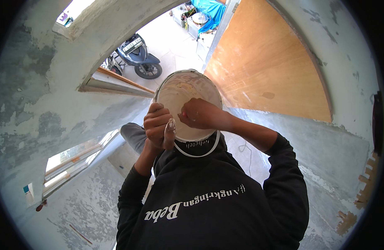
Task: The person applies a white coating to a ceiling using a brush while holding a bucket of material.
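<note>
A pale plastic bucket (204,89), with whitish residue inside and a looped white handle (198,155), is held against the front of my black top. My left hand (158,125) is closed over the bucket's left rim, with white smears on the thumb. My right hand (198,114) is curled inside the bucket's opening. A small bit of red shows at its fingertips, but I cannot make out the object, and the hand hides part of the bucket's inside.
A wooden door (267,62) stands open at the right. Beyond the doorway are a parked scooter (138,56) and a blue tarp (206,10). Patchy plastered walls (46,91) surround me, with a framed window (77,162) at lower left and a cable (244,148) on the floor.
</note>
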Motion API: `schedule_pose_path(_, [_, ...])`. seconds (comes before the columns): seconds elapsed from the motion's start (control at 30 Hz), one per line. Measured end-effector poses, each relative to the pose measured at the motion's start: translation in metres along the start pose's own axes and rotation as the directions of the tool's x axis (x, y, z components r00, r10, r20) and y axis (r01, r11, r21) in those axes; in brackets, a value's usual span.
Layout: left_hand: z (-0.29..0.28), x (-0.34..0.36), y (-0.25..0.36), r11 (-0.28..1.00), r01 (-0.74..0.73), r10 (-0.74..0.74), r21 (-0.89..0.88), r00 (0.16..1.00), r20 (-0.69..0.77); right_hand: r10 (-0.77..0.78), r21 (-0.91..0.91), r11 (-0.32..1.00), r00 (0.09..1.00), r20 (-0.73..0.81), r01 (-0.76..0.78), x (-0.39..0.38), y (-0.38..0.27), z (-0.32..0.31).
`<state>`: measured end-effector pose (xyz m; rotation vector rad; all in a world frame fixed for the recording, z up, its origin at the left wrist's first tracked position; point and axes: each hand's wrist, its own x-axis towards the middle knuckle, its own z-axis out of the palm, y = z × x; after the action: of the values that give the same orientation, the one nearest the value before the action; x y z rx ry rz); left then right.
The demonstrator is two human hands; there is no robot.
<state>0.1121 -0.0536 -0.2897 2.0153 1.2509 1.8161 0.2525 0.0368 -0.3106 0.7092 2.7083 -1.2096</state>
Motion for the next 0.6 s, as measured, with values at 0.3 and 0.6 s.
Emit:
schedule_pose_path(0.3, [-0.002, -0.002, 0.003, 0.998, 0.037, -0.038, 0.045, 0.999, 0.020, -0.090, -0.045, 0.996, 0.978, -0.191, 0.082, 0.000, 0.017, 0.007])
schedule_pose_path(0.6, [-0.001, -0.002, 0.004, 0.998, 0.034, -0.033, 0.044, 0.999, -0.011, 0.042, -0.114, 0.991, 0.969, -0.244, -0.072, 0.004, 0.012, -0.002])
